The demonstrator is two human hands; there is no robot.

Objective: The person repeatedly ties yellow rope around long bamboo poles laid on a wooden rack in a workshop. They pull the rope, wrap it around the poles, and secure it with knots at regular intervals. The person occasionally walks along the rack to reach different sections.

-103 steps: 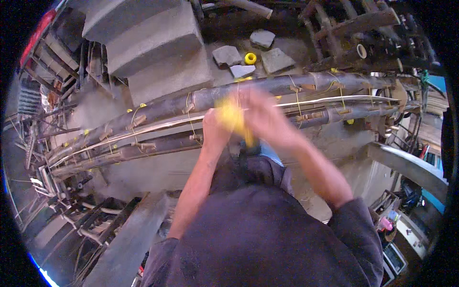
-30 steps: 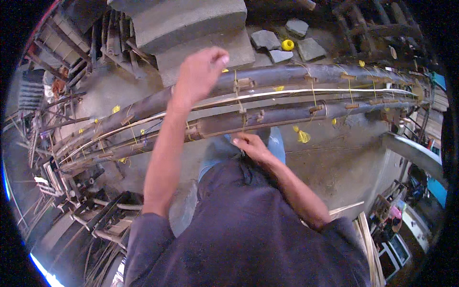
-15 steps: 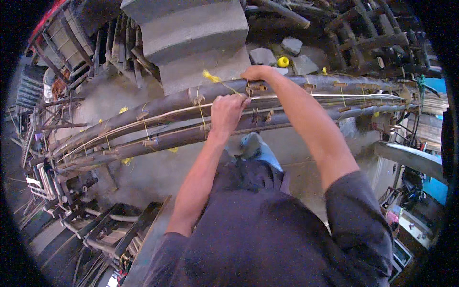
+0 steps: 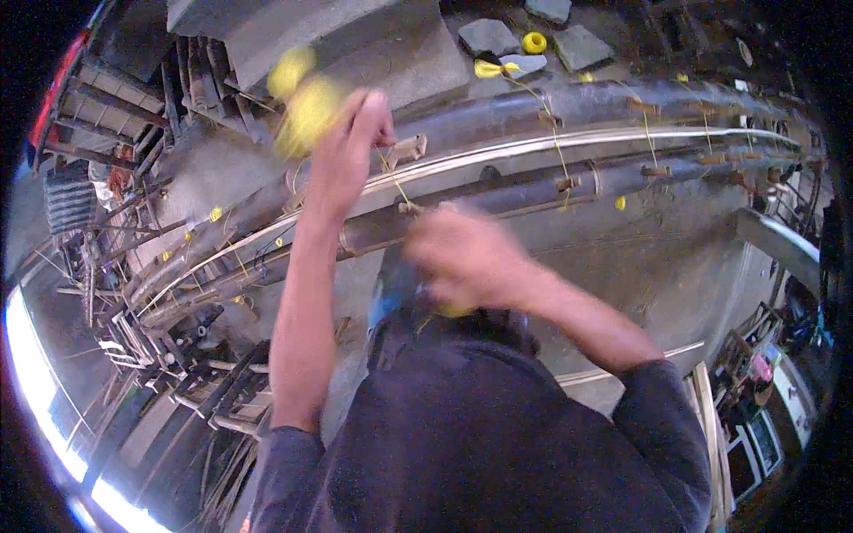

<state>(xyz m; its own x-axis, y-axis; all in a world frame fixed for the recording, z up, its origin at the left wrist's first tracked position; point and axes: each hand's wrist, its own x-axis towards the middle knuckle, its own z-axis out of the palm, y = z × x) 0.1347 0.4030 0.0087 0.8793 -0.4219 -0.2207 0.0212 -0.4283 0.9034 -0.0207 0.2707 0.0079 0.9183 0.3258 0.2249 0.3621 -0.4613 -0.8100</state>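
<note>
Hands at a bundle of long curved poles that runs across the concrete floor from its left edge to its right. Left hand is raised above the bundle, fingers closed on a blurred yellow ball of string. A thin yellow strand runs from it down to a small wooden spacer block on the upper pole. Right hand sits low, just in front of the nearest pole; it is motion-blurred, so I cannot tell whether it is clenched or loose, though something yellow shows beneath it. Risk, as a judgement: the strand looks thin and taut, and a sharp pull could snap it or drag the block out of line; the ball could also slip from the raised hand and roll under the poles. Materials: poles are dark, round, dull-surfaced, gently bowed, with a paler narrow strip between them. Yellow ties ring the bundle at intervals, each near a short brown block. A second yellow spool lies among flat grey stones toward the far edge of the floor. Concrete steps rise behind the bundle. Floor is rough, grey and dusty.
</note>
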